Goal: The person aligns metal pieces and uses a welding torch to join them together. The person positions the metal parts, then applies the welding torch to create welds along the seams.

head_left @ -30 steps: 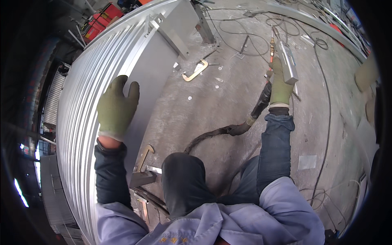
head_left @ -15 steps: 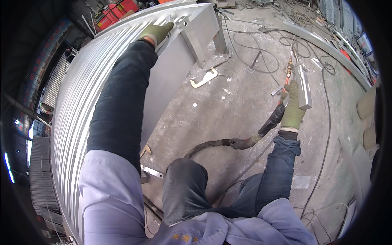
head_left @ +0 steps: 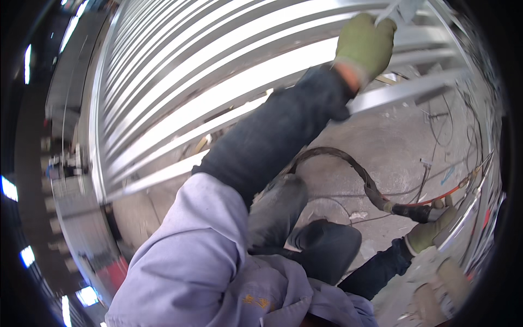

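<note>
My left hand, in a green work glove, reaches over a large silver slatted metal panel. Its fingers are closed on a pale flat metal piece at the panel's far right part; motion blurs the piece. My right hand, also gloved, is at the lower right, wrapped round a black-sleeved hose. From the grip a thin orange-red line runs on to a brass-coloured fitting. Alongside that glove lies a silver metal bar; whether the hand holds it too is unclear.
Thin dark cables and loose metal bits lie on the grey concrete floor. Two beige cylinders stand at the lower right. Dark workshop equipment lines the left side. The panel's long edges span the upper view.
The view has swung left, so the slatted panel fills more of it. Both hands appear farther right in the picture. My right hand keeps its grip on the hose.
</note>
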Demonstrator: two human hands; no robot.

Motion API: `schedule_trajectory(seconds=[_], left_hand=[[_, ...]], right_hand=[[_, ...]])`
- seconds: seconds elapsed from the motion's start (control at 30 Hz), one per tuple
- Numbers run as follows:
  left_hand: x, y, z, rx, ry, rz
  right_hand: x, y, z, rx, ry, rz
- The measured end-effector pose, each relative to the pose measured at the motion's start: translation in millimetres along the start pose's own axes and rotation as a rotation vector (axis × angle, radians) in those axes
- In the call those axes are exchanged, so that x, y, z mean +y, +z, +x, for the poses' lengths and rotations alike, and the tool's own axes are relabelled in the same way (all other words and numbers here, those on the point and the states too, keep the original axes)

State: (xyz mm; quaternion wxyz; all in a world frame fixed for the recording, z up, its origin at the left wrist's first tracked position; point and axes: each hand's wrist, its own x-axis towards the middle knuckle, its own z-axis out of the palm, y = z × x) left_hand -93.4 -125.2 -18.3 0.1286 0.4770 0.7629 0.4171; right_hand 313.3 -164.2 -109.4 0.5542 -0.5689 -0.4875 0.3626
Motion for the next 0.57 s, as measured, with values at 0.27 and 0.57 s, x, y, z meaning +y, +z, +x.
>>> schedule_trajectory(seconds=[0.27,0.57], left_hand=[[-9.7,-183.9,-363.7,-0.111,-0.806,-0.747],[-30.6,-211.1,-749.4,0.113,-1.675,-0.776]], right_hand=[[-119.8,9.7,-30.9,-0.480,-0.104,-0.134],[-182.3,29.4,-60.0,-0.777,-0.299,-0.112]])
